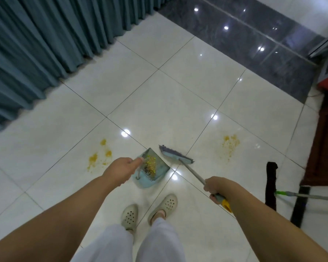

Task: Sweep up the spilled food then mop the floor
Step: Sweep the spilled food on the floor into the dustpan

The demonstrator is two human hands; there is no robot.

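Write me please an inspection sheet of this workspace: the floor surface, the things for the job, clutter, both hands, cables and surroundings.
Surface: glossy white tiled floor, with a yellow spill on the left and another on the right.
Job's things: blue dustpan already holding food debris; broom with its head on the floor beside the dustpan; mop lying on the floor at the right.
Clutter: nothing seen.
Hands: left hand grips the dustpan's handle; right hand grips the broom's handle.
Cables: nothing seen.
Surroundings: teal curtain on the left, dark tiled strip beyond, brown wooden furniture at the right edge.
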